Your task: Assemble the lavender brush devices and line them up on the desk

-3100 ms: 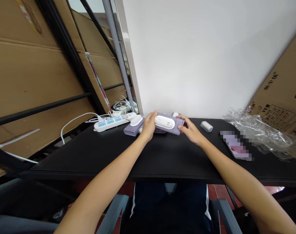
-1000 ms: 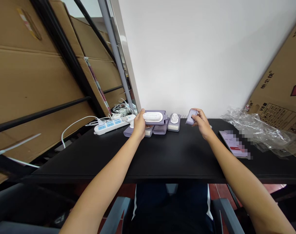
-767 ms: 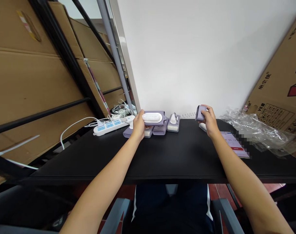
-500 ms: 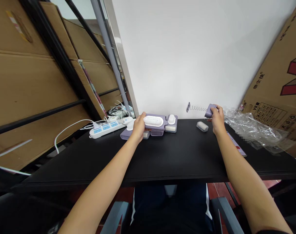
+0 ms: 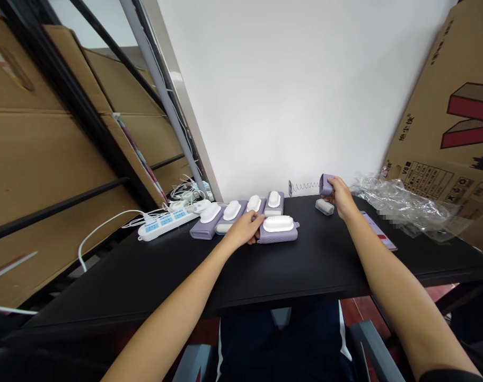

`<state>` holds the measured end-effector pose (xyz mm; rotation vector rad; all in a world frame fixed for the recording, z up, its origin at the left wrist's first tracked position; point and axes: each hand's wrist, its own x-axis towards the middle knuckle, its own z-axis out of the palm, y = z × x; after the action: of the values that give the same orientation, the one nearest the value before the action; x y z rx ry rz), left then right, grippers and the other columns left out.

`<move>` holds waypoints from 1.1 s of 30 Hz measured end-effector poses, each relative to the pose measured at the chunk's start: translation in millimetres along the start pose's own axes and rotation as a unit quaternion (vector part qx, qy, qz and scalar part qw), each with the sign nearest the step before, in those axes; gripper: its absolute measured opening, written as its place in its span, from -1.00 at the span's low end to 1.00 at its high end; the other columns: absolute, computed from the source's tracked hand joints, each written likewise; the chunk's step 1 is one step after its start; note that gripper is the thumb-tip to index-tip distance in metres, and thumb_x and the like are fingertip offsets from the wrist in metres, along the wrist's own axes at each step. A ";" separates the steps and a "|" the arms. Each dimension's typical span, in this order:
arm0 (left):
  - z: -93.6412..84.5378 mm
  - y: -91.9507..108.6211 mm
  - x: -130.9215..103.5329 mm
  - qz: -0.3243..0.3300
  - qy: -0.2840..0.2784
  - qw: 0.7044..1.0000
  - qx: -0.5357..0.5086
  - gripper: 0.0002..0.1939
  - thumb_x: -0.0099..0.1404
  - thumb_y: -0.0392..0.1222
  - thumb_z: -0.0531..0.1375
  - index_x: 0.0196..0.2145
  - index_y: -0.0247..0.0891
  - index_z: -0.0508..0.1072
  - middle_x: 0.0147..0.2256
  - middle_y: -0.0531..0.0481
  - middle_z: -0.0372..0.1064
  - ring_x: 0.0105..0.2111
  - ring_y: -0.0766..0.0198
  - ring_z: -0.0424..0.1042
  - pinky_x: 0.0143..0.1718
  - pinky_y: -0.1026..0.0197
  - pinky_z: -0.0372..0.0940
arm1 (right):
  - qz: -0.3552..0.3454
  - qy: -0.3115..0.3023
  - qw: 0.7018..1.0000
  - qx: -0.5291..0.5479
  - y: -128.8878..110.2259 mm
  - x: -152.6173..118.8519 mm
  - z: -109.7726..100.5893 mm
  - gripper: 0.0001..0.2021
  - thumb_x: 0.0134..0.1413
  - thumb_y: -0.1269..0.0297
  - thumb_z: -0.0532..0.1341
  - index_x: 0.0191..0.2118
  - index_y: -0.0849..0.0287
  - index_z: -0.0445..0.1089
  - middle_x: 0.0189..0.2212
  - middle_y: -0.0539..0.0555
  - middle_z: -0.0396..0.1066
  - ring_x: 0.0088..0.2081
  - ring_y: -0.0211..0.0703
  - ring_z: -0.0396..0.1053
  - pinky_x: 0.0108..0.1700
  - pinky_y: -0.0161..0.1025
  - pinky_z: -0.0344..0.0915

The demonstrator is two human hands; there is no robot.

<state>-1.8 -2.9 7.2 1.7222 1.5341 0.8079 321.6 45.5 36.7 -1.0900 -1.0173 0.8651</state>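
My left hand [image 5: 247, 228] is closed on the left end of a purple block [image 5: 279, 236] with a white oval top [image 5: 278, 223]. This block is low over the desk, in front of a row of similar purple blocks [image 5: 203, 231] with white oval tops. Further right, my right hand [image 5: 340, 196] grips a purple shell [image 5: 325, 184] just above the desk. A thin coil spring stretches left from the shell to a small purple end plate [image 5: 290, 188]. Below the shell lies a clear-and-whitish capsule-shaped piece [image 5: 324, 207]. The fingertips behind the shell are partly hidden.
A white power strip [image 5: 167, 224] with tangled cables lies at the left of the black desk [image 5: 265, 281]. Crumpled clear plastic [image 5: 412, 204] and a flat printed item [image 5: 380, 231] are at the right. A large carton [image 5: 436, 132] leans against the wall.
My left hand has moved the block right and nearer, uncovering the row behind. The block's white oval now faces more upward. My right hand still holds the shell and spring. The camera view has shifted.
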 end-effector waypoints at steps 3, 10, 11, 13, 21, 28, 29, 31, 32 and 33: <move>-8.9 -2.1 -0.3 0.091 0.074 0.984 0.133 -0.63 0.42 0.17 0.10 -0.21 -0.16 0.50 -0.51 0.03 0.43 -0.48 0.19 0.44 -0.40 0.19 0.28 | 0.006 -0.029 1.000 0.002 1.4 -3.1 3.7 -0.64 0.04 0.04 0.24 -0.06 0.05 0.39 -0.40 -0.05 0.42 -0.47 -0.24 0.44 -0.54 -0.38 0.27; -7.5 -8.8 7.0 0.231 0.088 0.967 0.057 -0.19 0.30 0.15 0.30 0.40 -0.12 0.18 0.22 -0.18 0.35 0.10 0.06 0.41 0.06 0.06 0.34 | 0.020 -0.169 0.985 -0.021 -1.4 -28.4 27.6 -0.70 0.14 0.05 0.23 -0.07 0.07 0.43 -0.40 -0.04 0.45 -0.43 -0.25 0.43 -0.48 -0.39 0.31; -6.9 -9.5 7.5 0.240 0.081 0.966 0.052 -0.14 0.27 0.14 0.32 0.41 -0.11 0.16 0.27 -0.20 0.30 0.17 0.02 0.37 0.11 0.03 0.32 | 0.021 -0.188 0.981 -0.030 -0.6 -31.5 30.7 -0.69 0.15 0.05 0.22 -0.06 0.06 0.45 -0.38 -0.03 0.47 -0.42 -0.25 0.43 -0.47 -0.38 0.32; -7.0 -10.1 7.0 0.258 0.064 0.963 0.046 -0.17 0.26 0.11 0.34 0.39 -0.09 0.20 0.30 -0.18 0.28 0.22 -0.01 0.33 0.18 -0.02 0.28 | 0.024 -0.213 0.976 -0.046 2.0 -35.2 35.1 -0.69 0.17 0.05 0.22 -0.04 0.06 0.47 -0.36 -0.01 0.49 -0.41 -0.24 0.43 -0.46 -0.37 0.34; -7.9 -11.5 7.9 0.253 0.067 0.964 -0.035 -0.25 0.32 0.04 0.28 0.38 -0.13 0.17 0.26 -0.18 0.36 0.21 0.08 0.37 0.23 0.02 0.24 | 0.014 -0.238 0.968 -0.074 5.1 -37.3 35.6 -0.62 0.14 0.02 0.29 0.03 0.03 0.47 -0.36 -0.03 0.45 -0.38 -0.21 0.38 -0.41 -0.33 0.35; -13.5 -4.8 10.0 0.167 0.062 0.957 -0.228 -0.32 0.31 0.12 0.17 0.28 -0.28 0.29 0.00 -0.20 0.57 -0.03 0.11 0.55 0.08 0.06 0.31 | -0.065 -0.305 0.945 -0.096 -0.1 -42.4 34.9 -0.33 0.04 0.07 0.41 0.28 0.01 0.32 -0.28 -0.04 0.39 -0.21 -0.15 0.41 -0.13 -0.17 0.42; -15.0 -3.2 9.4 0.159 0.064 0.956 -0.237 -0.35 0.32 0.15 0.14 0.23 -0.29 0.35 -0.05 -0.19 0.59 -0.08 0.11 0.56 0.02 0.08 0.32 | -0.075 -0.310 0.943 -0.095 -0.5 -42.7 35.1 -0.31 0.03 0.09 0.42 0.29 0.00 0.31 -0.23 -0.02 0.42 -0.15 -0.13 0.42 -0.05 -0.13 0.41; -17.4 -1.0 8.5 0.145 0.063 0.958 -0.238 -0.40 0.33 0.19 0.07 0.10 -0.31 0.46 -0.15 -0.17 0.61 -0.17 0.11 0.56 -0.09 0.12 0.32 | -0.093 -0.317 0.939 -0.098 -1.5 -43.3 35.4 -0.33 0.02 0.13 0.42 0.28 -0.01 0.32 -0.10 0.03 0.46 -0.04 -0.08 0.43 0.08 -0.06 0.37; -18.3 -0.3 8.3 0.138 0.062 0.961 -0.232 -0.41 0.33 0.21 0.04 0.04 -0.32 0.49 -0.20 -0.16 0.62 -0.21 0.12 0.56 -0.14 0.14 0.30 | -0.100 -0.318 0.937 -0.103 -2.1 -43.6 35.5 -0.35 0.02 0.14 0.42 0.25 -0.01 0.34 -0.06 0.05 0.47 -0.01 -0.06 0.42 0.11 -0.03 0.35; -19.0 0.0 8.3 0.129 0.062 0.964 -0.224 -0.41 0.32 0.22 0.03 -0.01 -0.31 0.51 -0.25 -0.15 0.62 -0.25 0.13 0.55 -0.18 0.16 0.28 | -0.107 -0.317 0.936 -0.111 -2.8 -44.1 35.6 -0.38 0.02 0.15 0.42 0.23 0.00 0.36 -0.03 0.06 0.47 -0.01 -0.05 0.42 0.11 -0.03 0.34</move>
<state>-16.4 7.0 18.1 1.5652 1.0984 1.3064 274.4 14.0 34.7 -0.8702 -1.7742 0.9603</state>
